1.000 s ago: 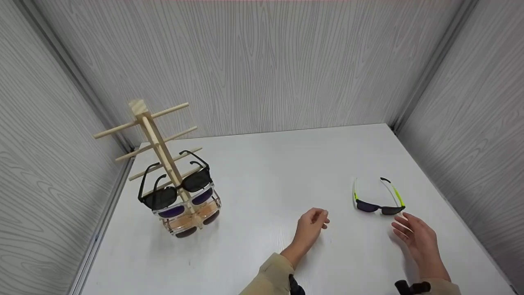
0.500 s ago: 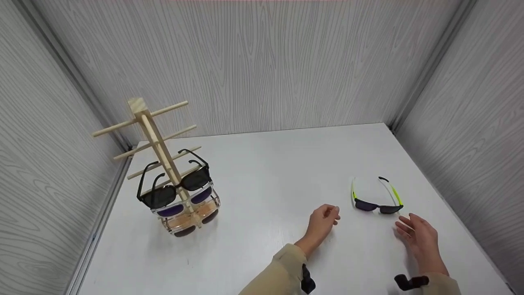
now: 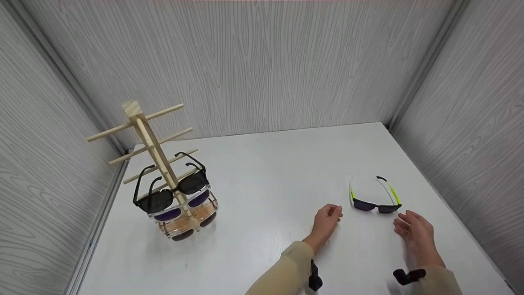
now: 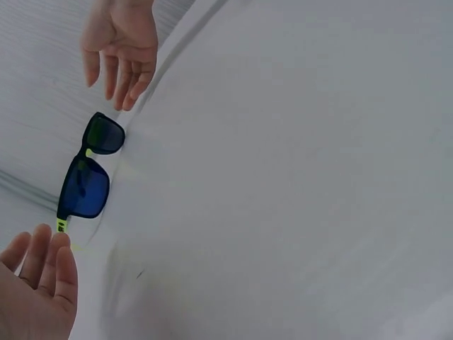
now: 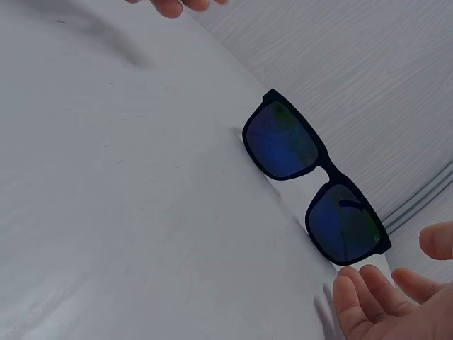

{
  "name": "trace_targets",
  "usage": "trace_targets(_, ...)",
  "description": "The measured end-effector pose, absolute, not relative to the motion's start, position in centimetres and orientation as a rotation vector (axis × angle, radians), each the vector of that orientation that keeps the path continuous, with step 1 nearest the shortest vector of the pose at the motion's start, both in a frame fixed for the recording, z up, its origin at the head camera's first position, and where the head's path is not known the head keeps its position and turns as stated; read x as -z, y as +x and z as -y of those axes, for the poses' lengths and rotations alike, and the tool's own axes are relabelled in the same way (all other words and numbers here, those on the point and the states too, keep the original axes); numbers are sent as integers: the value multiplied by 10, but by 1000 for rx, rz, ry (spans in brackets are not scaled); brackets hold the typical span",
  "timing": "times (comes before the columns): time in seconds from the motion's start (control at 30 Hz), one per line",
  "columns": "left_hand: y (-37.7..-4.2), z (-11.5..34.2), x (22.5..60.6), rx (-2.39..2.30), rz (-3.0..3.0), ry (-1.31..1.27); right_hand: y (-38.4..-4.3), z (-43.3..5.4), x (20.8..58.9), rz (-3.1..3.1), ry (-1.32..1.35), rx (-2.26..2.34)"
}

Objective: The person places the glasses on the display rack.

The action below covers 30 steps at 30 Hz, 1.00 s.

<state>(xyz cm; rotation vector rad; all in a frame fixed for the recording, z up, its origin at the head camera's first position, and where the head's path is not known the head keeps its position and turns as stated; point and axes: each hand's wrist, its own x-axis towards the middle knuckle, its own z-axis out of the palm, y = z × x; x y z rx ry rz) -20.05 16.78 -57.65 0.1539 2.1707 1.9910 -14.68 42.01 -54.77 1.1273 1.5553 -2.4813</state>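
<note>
A pair of sunglasses with a black front and neon yellow temples lies unfolded on the table, lenses facing me. The lenses look blue in both wrist views. My left hand is just left of and nearer than the sunglasses, fingers loosely bent and holding nothing. On the other side, my right hand hovers by the right end of the frame, fingers relaxed and apart from it. In the left wrist view, the left hand and right hand flank the sunglasses, palms showing.
At the left stands a wooden display rack with crossbars. Its lower bars carry black sunglasses, a clear-framed pair with purple lenses and a brown-lensed pair. Wood-grain panels enclose the white table at back and sides.
My left hand has moved right, closer to the sunglasses, and then slowed. The right hand stays almost in place beside them. The whole head view has shifted slightly.
</note>
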Motion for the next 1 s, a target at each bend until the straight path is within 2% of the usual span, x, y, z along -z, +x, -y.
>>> trace_targets(0.5,-215,-187,577,-1898,-2175,154,-166,-420,554,-1745,1186,2324)
trace_targets(1.0,-219,-209,567,-1864,-1868,113,-175,-423,554,-1898,1038,2240)
